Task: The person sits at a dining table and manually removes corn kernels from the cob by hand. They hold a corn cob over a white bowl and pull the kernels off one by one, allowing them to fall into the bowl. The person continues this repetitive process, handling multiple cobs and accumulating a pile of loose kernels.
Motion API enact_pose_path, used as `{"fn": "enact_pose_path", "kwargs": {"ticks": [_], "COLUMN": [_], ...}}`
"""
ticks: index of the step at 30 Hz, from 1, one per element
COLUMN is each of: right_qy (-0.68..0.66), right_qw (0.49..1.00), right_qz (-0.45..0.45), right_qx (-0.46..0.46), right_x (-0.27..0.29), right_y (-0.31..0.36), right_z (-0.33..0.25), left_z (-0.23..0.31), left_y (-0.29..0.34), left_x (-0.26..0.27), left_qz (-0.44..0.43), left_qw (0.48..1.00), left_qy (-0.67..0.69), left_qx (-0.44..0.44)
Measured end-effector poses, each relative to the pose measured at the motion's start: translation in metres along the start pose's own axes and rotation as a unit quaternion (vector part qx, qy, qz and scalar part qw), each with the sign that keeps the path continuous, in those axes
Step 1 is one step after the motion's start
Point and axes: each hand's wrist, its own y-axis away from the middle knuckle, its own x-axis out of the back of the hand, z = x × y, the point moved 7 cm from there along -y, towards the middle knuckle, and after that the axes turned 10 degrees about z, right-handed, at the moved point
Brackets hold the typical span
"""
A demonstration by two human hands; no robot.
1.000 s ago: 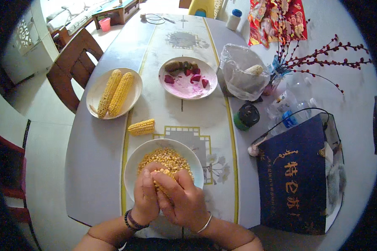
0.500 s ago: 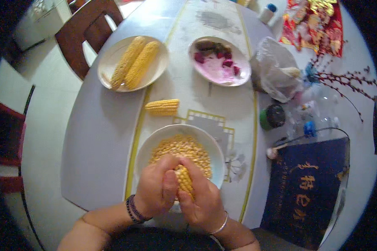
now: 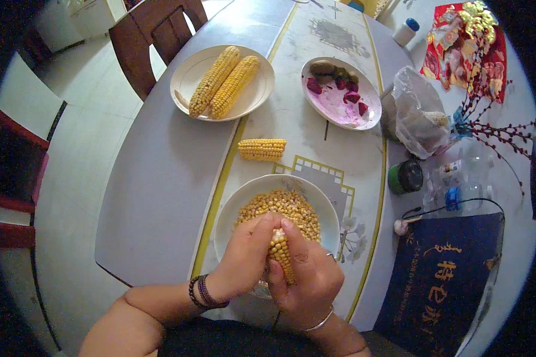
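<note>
corn cob [image 3: 281,253], bumpy and yellow, clasped between left hand [image 3: 247,256] and right hand [image 3: 307,273], both curled tight around it, above the near table edge. just beyond, a round white bowl [image 3: 324,208] of loose kernels; then a short cob piece [image 3: 262,149]; farther, a plate [image 3: 259,89] bearing two whole cobs.

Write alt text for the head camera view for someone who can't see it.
Seen from above, a left hand and right hand grip a piece of corn cob over a white bowl of kernels on a grey table. Farther off lie a short cob, a plate with two whole cobs and a pink-stained plate.
</note>
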Motion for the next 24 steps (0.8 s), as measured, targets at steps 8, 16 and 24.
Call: {"fn": "enact_pose_path", "kwargs": {"ticks": [8, 16, 24], "right_qy": [-0.043, -0.072, 0.027], "right_qw": [0.998, 0.997, 0.998], "right_qz": [0.035, -0.041, -0.048], "right_qx": [0.003, -0.008, -0.018], "right_x": [0.008, 0.006, 0.014], "right_y": [-0.003, -0.005, -0.007], "right_z": [0.014, 0.004, 0.012], "left_z": [0.036, -0.001, 0.029], "left_y": [0.005, -0.003, 0.001], "left_x": [-0.002, 0.007, -0.004], "left_qz": [-0.040, -0.033, -0.024], "left_qw": [0.985, 0.997, 0.979], "left_qy": [-0.099, -0.028, -0.146], "left_qx": [-0.134, 0.059, -0.137]}}
